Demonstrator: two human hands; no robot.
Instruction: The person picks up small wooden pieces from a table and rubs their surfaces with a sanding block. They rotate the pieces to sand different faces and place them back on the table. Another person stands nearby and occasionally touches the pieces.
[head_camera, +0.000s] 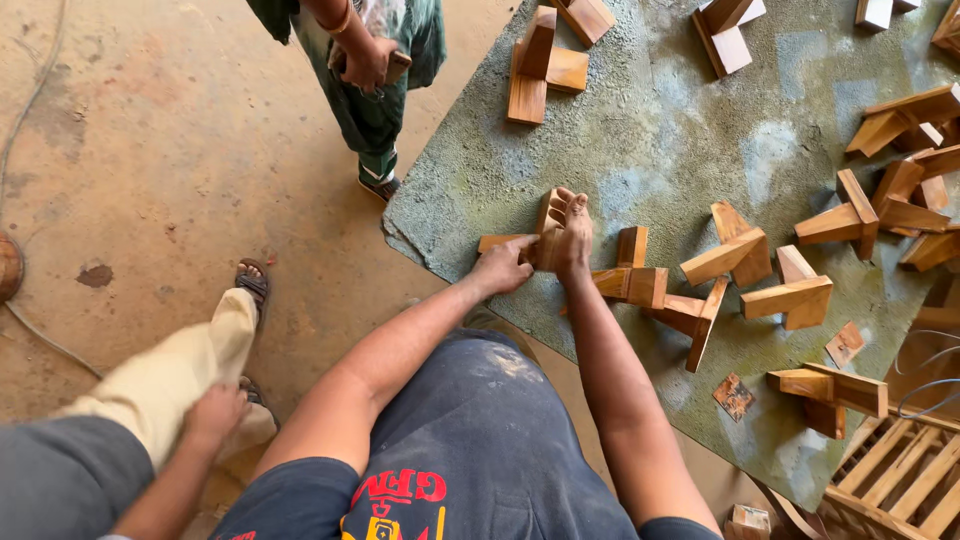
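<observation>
Left hand (503, 266) and right hand (572, 238) both closed on one wooden piece (548, 222) — gripping its sides.

view: head-worn camera | facing: steeply down over the wearer's own arms | range: near | covers: mottled grey-green floor mat (660, 130), brown concrete floor (170, 150)

Both hands (540, 255) grip a wooden piece (545, 235) on mat (650, 140).
</observation>
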